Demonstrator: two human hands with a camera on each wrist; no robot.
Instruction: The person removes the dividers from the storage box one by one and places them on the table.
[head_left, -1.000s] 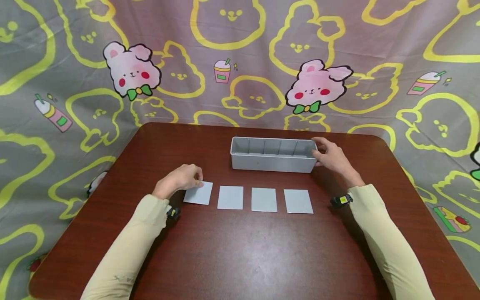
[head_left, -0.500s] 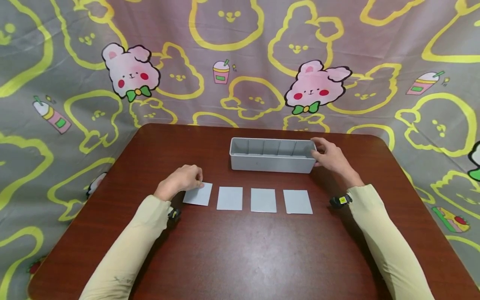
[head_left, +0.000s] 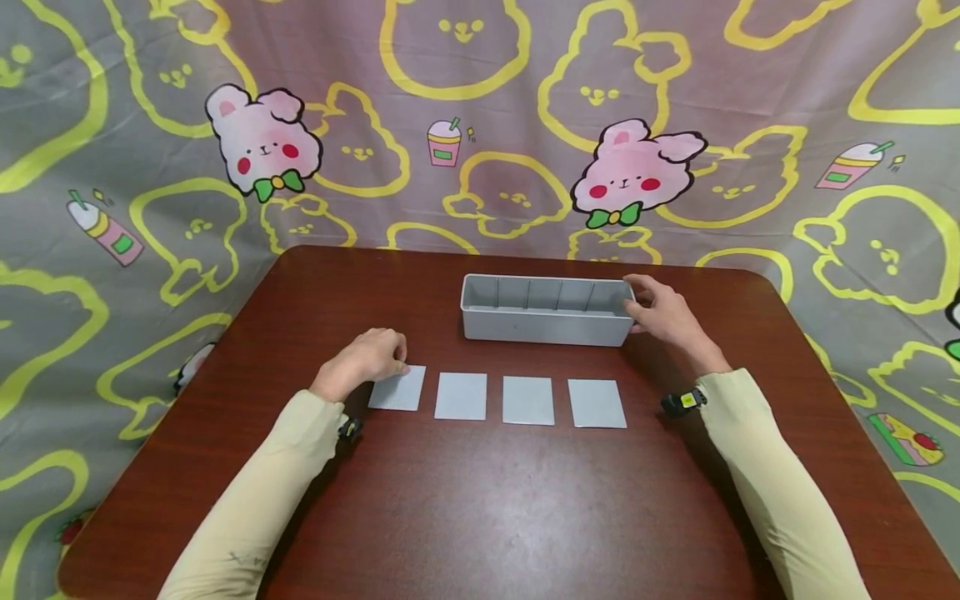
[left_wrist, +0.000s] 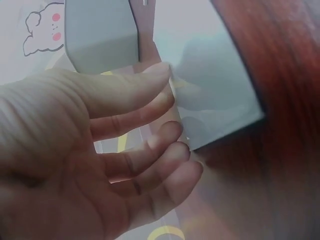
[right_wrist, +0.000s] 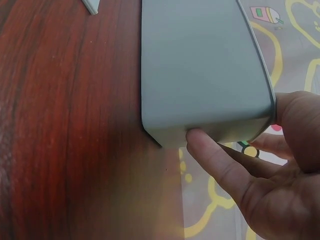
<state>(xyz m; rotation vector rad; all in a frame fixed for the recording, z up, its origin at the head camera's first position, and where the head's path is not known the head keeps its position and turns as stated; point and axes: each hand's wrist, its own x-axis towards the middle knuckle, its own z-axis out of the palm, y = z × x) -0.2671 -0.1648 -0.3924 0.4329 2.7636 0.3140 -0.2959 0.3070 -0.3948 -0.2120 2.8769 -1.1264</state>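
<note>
A long grey open box (head_left: 543, 327) stands on the brown table, with thin upright lines along its inner wall. Several thin, light grey square panels lie flat in a row in front of it. My left hand (head_left: 365, 357) pinches the far edge of the leftmost panel (head_left: 399, 392) with thumb and fingertip; in the left wrist view this panel (left_wrist: 210, 75) shows beyond the thumb. My right hand (head_left: 663, 315) holds the box's right end. In the right wrist view one finger presses the end wall and the thumb lies at the rim of the box (right_wrist: 200, 65).
The other panels are the second (head_left: 461, 396), the third (head_left: 528, 400) and the rightmost panel (head_left: 597, 403). Behind the table (head_left: 480, 517) hangs a cloth (head_left: 517, 100) with cartoon prints.
The leftmost panel has turned slightly under my left hand, so its near edge lies more level. My right hand and the box have not visibly moved.
</note>
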